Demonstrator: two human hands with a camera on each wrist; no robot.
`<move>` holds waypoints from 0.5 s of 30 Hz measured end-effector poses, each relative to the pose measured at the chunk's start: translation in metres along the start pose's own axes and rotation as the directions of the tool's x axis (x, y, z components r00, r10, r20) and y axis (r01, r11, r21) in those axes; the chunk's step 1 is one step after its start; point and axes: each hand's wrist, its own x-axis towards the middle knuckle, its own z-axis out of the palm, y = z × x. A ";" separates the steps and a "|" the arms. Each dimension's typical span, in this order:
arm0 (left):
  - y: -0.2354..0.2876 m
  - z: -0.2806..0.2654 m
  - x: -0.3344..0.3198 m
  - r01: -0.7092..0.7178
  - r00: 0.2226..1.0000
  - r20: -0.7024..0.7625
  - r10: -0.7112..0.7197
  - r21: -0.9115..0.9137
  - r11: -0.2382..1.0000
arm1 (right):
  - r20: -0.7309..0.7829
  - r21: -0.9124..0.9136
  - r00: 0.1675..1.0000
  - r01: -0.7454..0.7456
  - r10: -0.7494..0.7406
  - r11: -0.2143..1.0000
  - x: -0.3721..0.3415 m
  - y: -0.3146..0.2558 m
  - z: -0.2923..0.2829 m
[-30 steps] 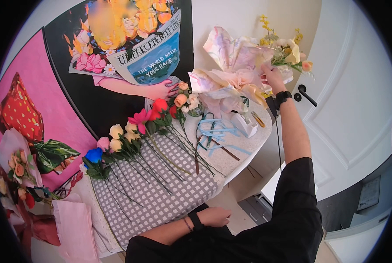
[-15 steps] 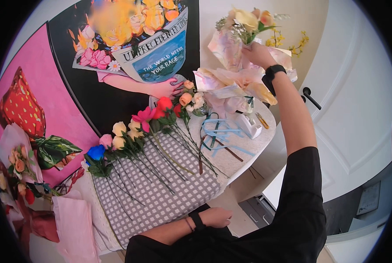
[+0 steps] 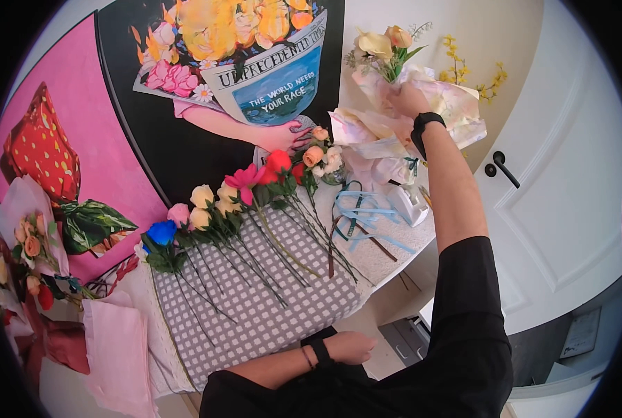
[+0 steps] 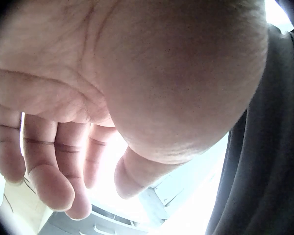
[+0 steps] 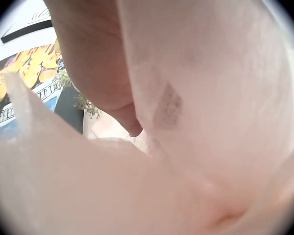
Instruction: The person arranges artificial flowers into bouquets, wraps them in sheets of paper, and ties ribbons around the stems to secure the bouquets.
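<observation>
At the far end of the table, my right hand (image 3: 408, 99) grips a small bunch of flowers (image 3: 377, 46) by its stems. A cream bloom, a peach one and small sprigs rise above the fingers. Crumpled pastel wrapping paper (image 3: 457, 104) surrounds this hand. In the right wrist view the pale paper (image 5: 220, 63) hides most of the hand, leaving the thumb side visible. Down by the table's near edge, my left hand (image 3: 352, 347) hangs loosely curled with nothing in it. The left wrist view shows its bare palm (image 4: 88, 58).
Single-stem flowers (image 3: 245, 182) lie in a row across a checked cloth (image 3: 255, 320). Blue ribbon (image 3: 366, 212) and a white tape dispenser (image 3: 410, 205) sit near the paper. Yellow sprigs (image 3: 457, 66) stand behind it. Folded pink paper (image 3: 116, 355) hangs at the left; a white door (image 3: 568, 174) is at right.
My right hand has carried the bunch leftward and up from the right side of the wrapping paper to above its middle. The left hand stays low by the table edge.
</observation>
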 end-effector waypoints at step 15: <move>0.011 -0.007 -0.004 0.008 1.000 -0.019 -0.007 0.070 0.997 | -0.498 0.249 0.857 0.290 -0.135 0.924 0.011 -0.010 -0.098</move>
